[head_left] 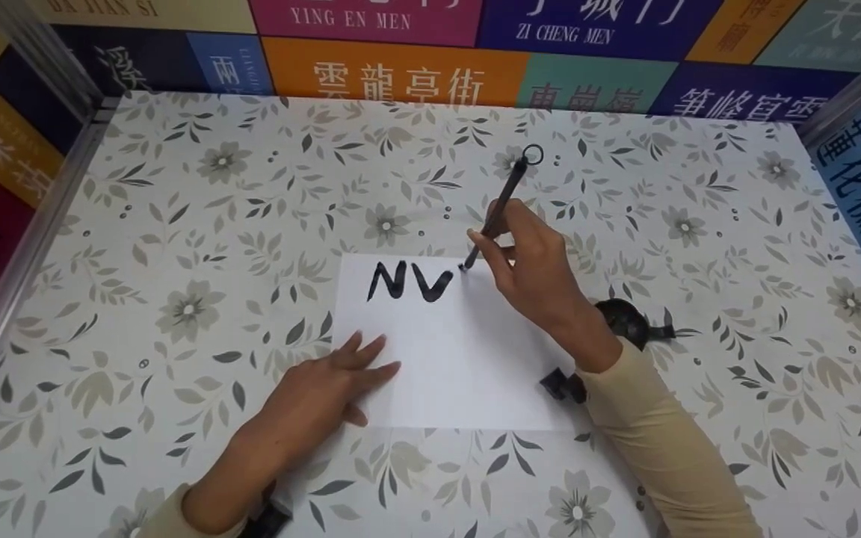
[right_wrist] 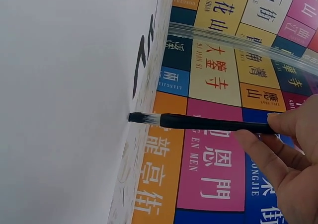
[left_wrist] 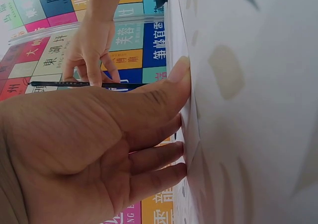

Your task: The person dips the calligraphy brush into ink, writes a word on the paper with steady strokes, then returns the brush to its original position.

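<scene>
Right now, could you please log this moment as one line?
right hand: holds brush, tip at paper | left hand: rests on paper's left side | marks: black "NV", left of tip in head view

Tabletop [head_left: 699, 299]: diffuse light is spreading evenly, moderately bright.
Right sleeve [head_left: 670, 441]: soft-edged shadow is lying along its inner side.
Paper [head_left: 430, 373]: is showing near-white in head view, greying in right wrist view.
Printed pattern [left_wrist: 226, 72], left wrist: is blurring close to lens.
Rail [right_wrist: 238, 44]: is catching pale glare.
</scene>
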